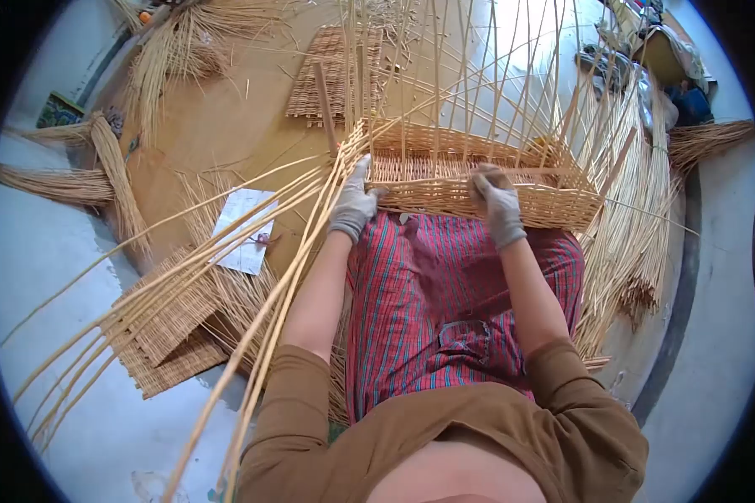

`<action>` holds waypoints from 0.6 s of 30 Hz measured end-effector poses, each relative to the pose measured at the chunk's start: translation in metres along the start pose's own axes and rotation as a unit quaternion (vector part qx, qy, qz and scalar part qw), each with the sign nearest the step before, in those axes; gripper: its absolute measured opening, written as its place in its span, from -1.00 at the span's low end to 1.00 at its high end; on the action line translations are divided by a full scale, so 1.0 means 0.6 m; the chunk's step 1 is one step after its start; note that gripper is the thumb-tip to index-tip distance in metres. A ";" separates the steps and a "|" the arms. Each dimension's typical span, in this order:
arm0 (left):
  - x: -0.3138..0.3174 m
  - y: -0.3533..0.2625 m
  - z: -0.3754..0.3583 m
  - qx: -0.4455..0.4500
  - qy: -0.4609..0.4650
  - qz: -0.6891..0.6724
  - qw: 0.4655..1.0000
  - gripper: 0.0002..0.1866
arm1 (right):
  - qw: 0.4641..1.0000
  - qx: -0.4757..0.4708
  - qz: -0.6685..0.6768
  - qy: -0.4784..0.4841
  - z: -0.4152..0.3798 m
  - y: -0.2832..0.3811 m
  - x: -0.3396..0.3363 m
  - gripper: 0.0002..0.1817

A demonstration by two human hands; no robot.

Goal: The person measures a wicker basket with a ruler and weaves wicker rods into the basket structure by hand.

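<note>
Floor [75,251]: pale concrete, with a brown sheet over it and cane everywhere. Loose bundles of cane [113,180] lie off to the person's left; a thick sheaf of cut cane [625,243] leans down at the right.

Half-woven basket [470,180]: rests at the far end of the lap, on a red striped cloth [445,293]. Its long axis runs left to right across the body. The near wall is woven; bare uprights stand from the rim and fan away from the person.

Long cane strands [226,251]: a bunch leaves the basket's left near corner and sweeps down and leftward past the left forearm, out of the lower edge of the view. So the free ends lie on the left side, well apart from the right hand.

Flat woven mats [172,327]: stacked on the floor by the left thigh, with another mat [323,75] beyond the basket. A sheet of white paper [245,228] lies under the strands.

Left hand [354,205]: gloved, at the basket's left near corner, fingers curled about the strands right where they meet the rim. It is the nearer hand to the loose bunch.

Right hand [499,201]: gloved, pressed on the top of the near wall a little right of centre, fingers bent down over the rim. Whether it pinches a single strand, I cannot tell.
</note>
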State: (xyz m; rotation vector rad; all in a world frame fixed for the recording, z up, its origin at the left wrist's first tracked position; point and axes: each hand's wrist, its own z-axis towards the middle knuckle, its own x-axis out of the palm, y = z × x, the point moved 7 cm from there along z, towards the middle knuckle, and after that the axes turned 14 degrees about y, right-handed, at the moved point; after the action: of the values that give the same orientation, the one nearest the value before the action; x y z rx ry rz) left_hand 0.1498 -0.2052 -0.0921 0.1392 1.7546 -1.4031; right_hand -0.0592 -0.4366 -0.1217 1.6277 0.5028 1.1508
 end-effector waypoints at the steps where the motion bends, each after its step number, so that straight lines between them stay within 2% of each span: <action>1: 0.005 0.008 0.000 0.001 0.002 -0.001 1.000 -0.13 | 0.995 0.023 0.031 -0.089 0.001 -0.006 0.003 -0.80; 2: -0.002 0.000 0.002 -0.110 0.072 -0.133 0.982 -0.16 | 0.995 0.019 0.029 -0.090 -0.001 -0.009 0.016 -0.80; 3: 0.008 -0.003 -0.005 -0.217 0.140 -0.262 0.930 -0.19 | 0.994 -0.008 0.028 -0.105 -0.010 -0.007 0.023 -0.81; 4: 0.009 -0.020 0.001 -0.176 0.123 -0.310 0.926 -0.42 | 0.992 -0.033 0.026 -0.119 -0.018 -0.006 0.029 -0.82; 5: 0.017 -0.013 0.009 -0.174 0.123 -0.314 0.925 -0.42 | 0.992 -0.033 0.022 -0.119 -0.020 -0.009 0.034 -0.82; 7: 0.049 0.022 0.030 -0.204 0.140 -0.373 0.894 -0.64 | 0.982 -0.066 -0.019 -0.177 -0.023 -0.003 0.032 -0.84; 8: 0.053 0.027 0.032 -0.187 0.122 -0.405 0.887 -0.73 | 0.981 -0.106 -0.050 -0.158 -0.014 0.035 0.076 -0.82; 10: 0.061 0.032 0.033 -0.180 0.082 -0.408 0.891 -0.73 | 0.960 -0.241 -0.136 -0.047 0.041 0.098 0.167 -0.66; 11: 0.056 0.031 0.034 -0.172 0.042 -0.406 0.896 -0.73 | 0.949 -0.215 -0.230 -0.018 0.087 0.118 0.212 -0.58; 12: 0.052 0.026 0.037 -0.190 0.035 -0.416 0.888 -0.74 | 0.928 -0.189 -0.322 0.012 0.136 0.135 0.258 -0.49; 13: 0.050 0.030 0.036 -0.189 0.031 -0.416 0.889 -0.74 | 0.845 -0.198 -0.497 -0.014 0.180 0.154 0.307 -0.43; 15: 0.042 0.024 0.041 -0.187 -0.013 -0.424 0.886 -0.72 | 0.722 -0.205 -0.660 -0.040 0.228 0.179 0.334 -0.36; 16: 0.032 0.013 0.034 -0.196 -0.019 -0.381 0.903 -0.72 | 0.815 -0.092 -0.573 0.002 0.249 0.167 0.307 -0.38; 17: 0.010 -0.017 0.021 -0.207 -0.025 -0.337 0.918 -0.71 | 0.882 0.029 -0.468 0.045 0.257 0.139 0.282 -0.39; 18: 0.006 -0.020 0.018 -0.190 -0.016 -0.311 0.931 -0.71 | 0.946 -0.032 -0.323 0.018 0.197 0.131 0.235 -0.48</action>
State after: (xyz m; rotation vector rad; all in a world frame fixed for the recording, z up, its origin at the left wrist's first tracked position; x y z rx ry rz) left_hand 0.1469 -0.2201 -0.0856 -0.7018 2.1053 -1.4312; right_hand 0.0903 -0.4154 0.0097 1.2396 0.9293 0.6909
